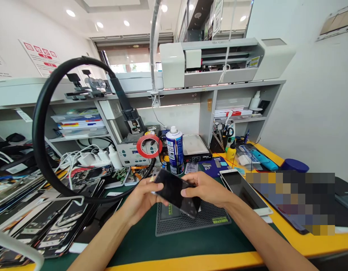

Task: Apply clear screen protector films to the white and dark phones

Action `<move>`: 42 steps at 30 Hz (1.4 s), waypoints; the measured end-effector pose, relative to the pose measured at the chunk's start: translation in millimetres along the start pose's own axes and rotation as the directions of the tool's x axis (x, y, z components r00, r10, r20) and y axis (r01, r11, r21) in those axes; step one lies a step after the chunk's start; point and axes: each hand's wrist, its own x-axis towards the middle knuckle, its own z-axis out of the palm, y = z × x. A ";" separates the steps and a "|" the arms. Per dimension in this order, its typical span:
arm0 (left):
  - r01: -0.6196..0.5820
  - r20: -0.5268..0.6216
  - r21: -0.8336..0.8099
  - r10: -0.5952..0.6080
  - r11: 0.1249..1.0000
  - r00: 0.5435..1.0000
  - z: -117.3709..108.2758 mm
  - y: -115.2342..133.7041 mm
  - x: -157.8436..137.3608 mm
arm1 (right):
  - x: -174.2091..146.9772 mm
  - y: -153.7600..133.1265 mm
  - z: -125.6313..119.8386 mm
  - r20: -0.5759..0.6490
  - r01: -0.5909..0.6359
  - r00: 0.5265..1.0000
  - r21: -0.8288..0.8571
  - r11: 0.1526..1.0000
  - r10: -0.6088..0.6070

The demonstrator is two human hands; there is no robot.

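A black smartphone [174,191], its dark glossy face turned up toward me, is held tilted above the grey work mat [190,225]. My left hand [142,195] grips its left end, thumb on the glass and fingers underneath. At the right end my right hand [202,188] closes on it, with the thumb pressed on the face. Just behind the phone stands a blue and white spray can [174,152]. The phone's underside is hidden from me.
Stacks of phone screens and parts [58,229] crowd the left side. A thick black hose [38,113] arches from the soldering station [137,153]. To the right lies a white tablet [244,190]. A heating plate [195,148] and tool holder [219,137] stand behind.
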 end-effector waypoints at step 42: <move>-0.149 -0.130 0.085 0.159 0.985 0.979 8.5 -9.1 -5.1 | 1.7 9.5 36.8 -0.010 0.034 0.999 0.186 0.982 -0.033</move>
